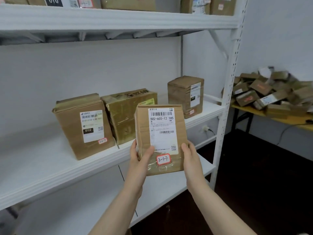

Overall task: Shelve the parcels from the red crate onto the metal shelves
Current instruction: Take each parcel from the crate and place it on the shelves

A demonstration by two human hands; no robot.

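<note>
Both hands, my left hand (140, 160) and right hand (190, 156), grip an upright parcel (160, 138) at the middle shelf's (50, 167) front edge.

Parcel storeroom: labelled boxes (84, 122), metal shelving (118, 19).

- The parcel (160, 139), tagged "3-1-7", is held upright in front of the middle shelf (50, 167).
- Its left edge is gripped by the left hand (140, 158), thumb on the label; its right edge by the right hand (190, 155).
- Three boxes (83, 126) are stood on the middle shelf behind it.
- A parcel pile (271, 94) is heaped on the side table (288, 120).
</note>
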